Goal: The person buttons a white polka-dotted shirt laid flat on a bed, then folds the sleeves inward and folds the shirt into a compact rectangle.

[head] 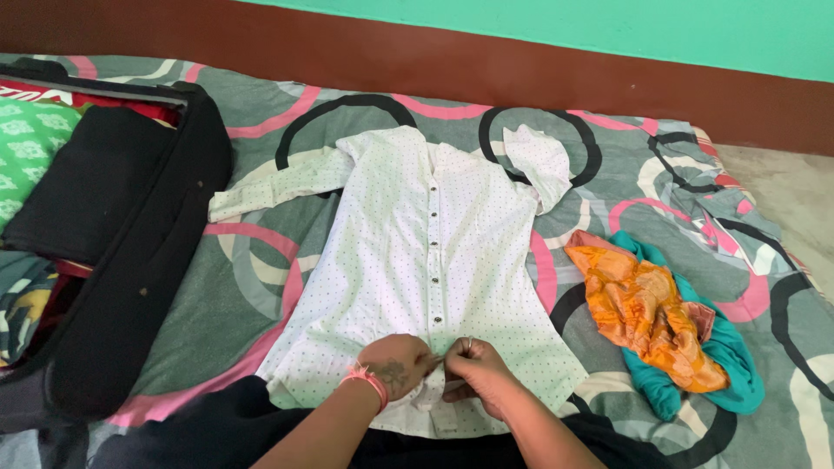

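Observation:
A white dotted shirt lies spread flat, front up, on a patterned bedsheet, with a row of dark buttons down its middle. Its left sleeve stretches out to the side and its right sleeve is folded up near the collar. My left hand, with a pink band at the wrist, and my right hand, with a ring, meet at the lower end of the button placket. Both pinch the shirt's fabric near its hem.
An open black suitcase with folded clothes, green and black, lies at the left. A crumpled orange cloth on a teal garment sits at the right. A brown and green wall runs behind the bed.

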